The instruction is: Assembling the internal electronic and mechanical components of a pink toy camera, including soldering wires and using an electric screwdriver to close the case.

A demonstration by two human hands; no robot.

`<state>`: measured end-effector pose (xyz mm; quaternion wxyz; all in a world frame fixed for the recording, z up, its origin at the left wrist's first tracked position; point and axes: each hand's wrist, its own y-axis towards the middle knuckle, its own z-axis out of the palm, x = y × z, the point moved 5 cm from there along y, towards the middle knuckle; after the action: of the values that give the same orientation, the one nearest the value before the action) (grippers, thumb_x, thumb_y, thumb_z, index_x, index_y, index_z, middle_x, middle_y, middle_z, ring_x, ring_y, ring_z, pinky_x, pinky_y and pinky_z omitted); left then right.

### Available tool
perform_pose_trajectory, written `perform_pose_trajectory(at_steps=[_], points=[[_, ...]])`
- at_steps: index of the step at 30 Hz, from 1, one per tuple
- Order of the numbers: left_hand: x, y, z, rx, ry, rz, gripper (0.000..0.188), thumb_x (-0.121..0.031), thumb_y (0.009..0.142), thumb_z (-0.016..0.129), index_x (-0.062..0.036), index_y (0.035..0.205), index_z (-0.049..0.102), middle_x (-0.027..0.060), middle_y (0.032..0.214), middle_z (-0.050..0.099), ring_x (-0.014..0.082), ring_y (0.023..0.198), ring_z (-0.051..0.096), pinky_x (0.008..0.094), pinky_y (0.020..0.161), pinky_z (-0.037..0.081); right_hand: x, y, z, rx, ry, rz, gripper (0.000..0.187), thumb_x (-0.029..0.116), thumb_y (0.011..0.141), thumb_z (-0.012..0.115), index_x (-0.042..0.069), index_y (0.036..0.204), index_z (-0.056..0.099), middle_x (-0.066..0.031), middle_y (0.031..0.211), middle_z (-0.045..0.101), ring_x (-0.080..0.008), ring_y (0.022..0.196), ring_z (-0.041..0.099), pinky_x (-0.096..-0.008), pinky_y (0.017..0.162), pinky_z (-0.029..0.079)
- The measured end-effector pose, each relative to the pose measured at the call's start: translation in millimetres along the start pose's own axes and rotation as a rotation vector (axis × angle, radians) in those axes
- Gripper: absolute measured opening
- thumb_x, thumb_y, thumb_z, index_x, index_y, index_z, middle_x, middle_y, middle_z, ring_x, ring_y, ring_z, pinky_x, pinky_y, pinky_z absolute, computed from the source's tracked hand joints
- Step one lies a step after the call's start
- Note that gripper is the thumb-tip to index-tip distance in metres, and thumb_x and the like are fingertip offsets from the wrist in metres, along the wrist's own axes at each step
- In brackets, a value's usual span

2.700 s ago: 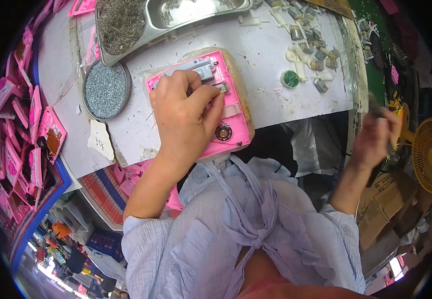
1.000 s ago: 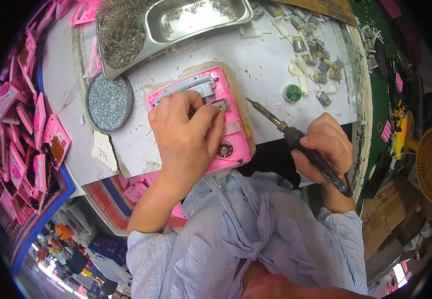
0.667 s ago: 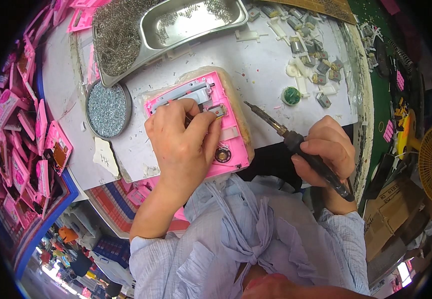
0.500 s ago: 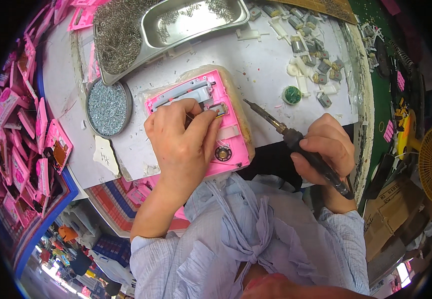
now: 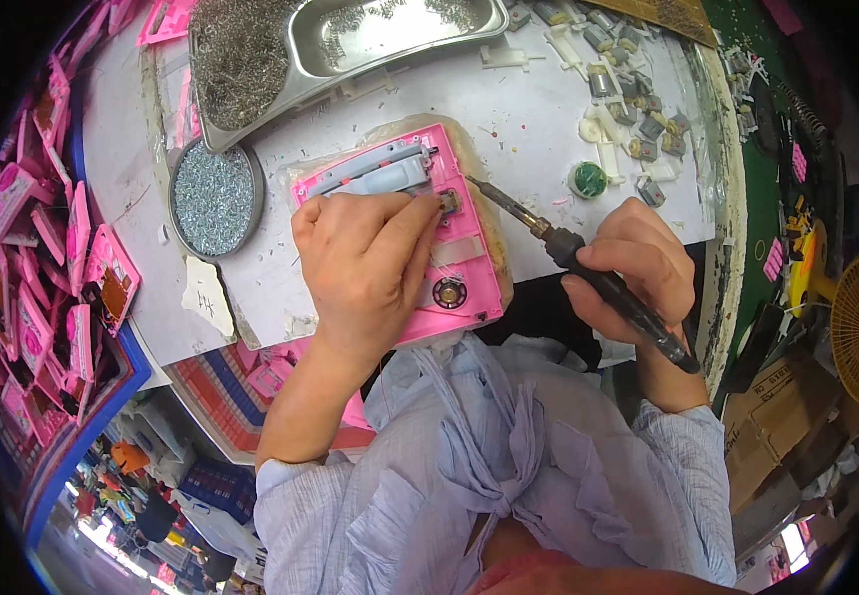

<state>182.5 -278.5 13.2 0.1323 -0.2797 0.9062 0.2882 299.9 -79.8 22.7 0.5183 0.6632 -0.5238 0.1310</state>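
My left hand (image 5: 358,263) lies over a pink plastic casing (image 5: 429,325), thumb and fingertips pinched beside a small metal motor (image 5: 450,202) seated in it. What the pinch holds is hidden; a thin red wire hangs below the hand. Grey plastic parts (image 5: 390,177) sit in the casing's far half, and a round speaker (image 5: 449,292) in its near corner. Thin wires run near the speaker. Gripped in my right hand (image 5: 640,273) is a soldering iron (image 5: 603,283) with a black handle; its tip points up-left, close to the casing's right edge near the motor.
Beyond the casing stands a metal tray (image 5: 296,94) of small metal pieces. A round dish of screws (image 5: 216,198) is at left, near a torn white piece (image 5: 207,296). Loose motors (image 5: 638,109) and a small green-filled pot (image 5: 587,179) lie right. Pink casings (image 5: 48,297) pile far left.
The soldering iron has moved left, its tip closer to the casing and motor. My left hand's fingertips have shifted slightly on the motor, more of whose end now shows. The view has shifted a little.
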Motion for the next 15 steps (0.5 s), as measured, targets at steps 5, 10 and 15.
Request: perform_pose_trajectory(at_steps=[5, 10, 15], points=[[-2.1, 0.8, 6.2, 0.004, 0.081, -0.021, 0.015, -0.012, 0.077, 0.08, -0.0133, 0.09, 0.073, -0.002, 0.084, 0.063, 0.0191, 0.078, 0.057, 0.0371, 0.084, 0.036, -1.6, 1.4, 3.9, 0.021, 0.01, -0.001, 0.035, 0.0, 0.068, 0.085, 0.003, 0.098, 0.067, -0.0068, 0.072, 0.062, -0.0223, 0.059, 0.056, -0.0319, 0.053, 0.043], [-3.9, 3.7, 6.8, 0.058, 0.117, -0.023, 0.018, -0.011, 0.076, 0.081, -0.0131, 0.092, 0.074, -0.001, 0.085, 0.066, 0.0194, 0.078, 0.057, 0.0362, 0.082, 0.036, -4.0, -0.9, 6.6, 0.055, 0.025, 0.017, 0.035, 0.001, 0.067, 0.085, 0.004, 0.097, 0.068, -0.007, 0.072, 0.061, -0.0226, 0.06, 0.056, -0.032, 0.053, 0.043], [-3.8, 3.5, 7.0, 0.085, 0.132, -0.038, 0.021, -0.01, 0.074, 0.081, -0.013, 0.094, 0.074, -0.0009, 0.087, 0.068, 0.0193, 0.08, 0.059, 0.0357, 0.082, 0.036, -6.0, -1.6, 8.1, 0.064, 0.037, 0.013, 0.034, 0.001, 0.067, 0.085, 0.004, 0.097, 0.069, -0.0071, 0.072, 0.062, -0.0229, 0.06, 0.056, -0.0321, 0.053, 0.044]])
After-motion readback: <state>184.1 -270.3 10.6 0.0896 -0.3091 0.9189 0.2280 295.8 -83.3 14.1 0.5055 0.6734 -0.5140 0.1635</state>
